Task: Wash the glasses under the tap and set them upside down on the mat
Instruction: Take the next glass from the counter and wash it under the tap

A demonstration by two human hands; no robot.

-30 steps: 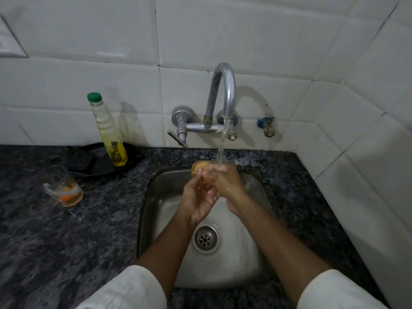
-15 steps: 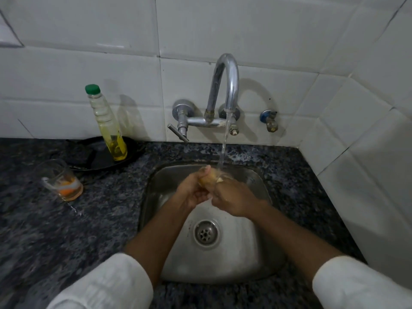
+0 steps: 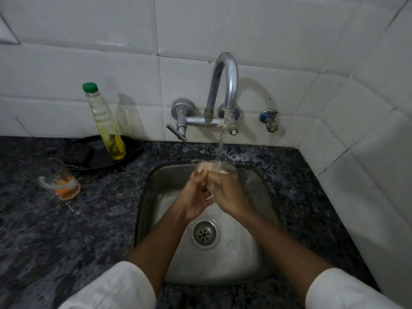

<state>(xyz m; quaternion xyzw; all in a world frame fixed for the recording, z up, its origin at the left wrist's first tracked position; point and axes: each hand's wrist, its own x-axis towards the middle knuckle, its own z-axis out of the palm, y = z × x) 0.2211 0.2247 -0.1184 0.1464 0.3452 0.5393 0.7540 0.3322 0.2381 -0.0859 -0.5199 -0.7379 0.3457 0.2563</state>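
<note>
Water runs from the curved chrome tap (image 3: 225, 85) into a clear glass (image 3: 219, 169) held over the steel sink (image 3: 256, 197). My left hand (image 3: 196, 197) and my right hand (image 3: 225, 195) both grip the glass from below, fingers wrapped round its lower part, which they hide. The stream lands in the glass mouth. A second glass (image 3: 59, 179) with an orange residue at its bottom stands tilted on the dark granite counter (image 3: 89, 230) to the left. No mat is clearly in view.
A bottle of yellow liquid with a green cap (image 3: 104, 123) stands on a black pan (image 3: 98, 152) behind the second glass. White tiled walls close the back and right side. A small valve (image 3: 269, 121) sticks out right of the tap.
Both hands have kept the glass under the stream and turned it slightly; its rim now shows more clearly above the fingers. The orange tint seen in it earlier is gone.
</note>
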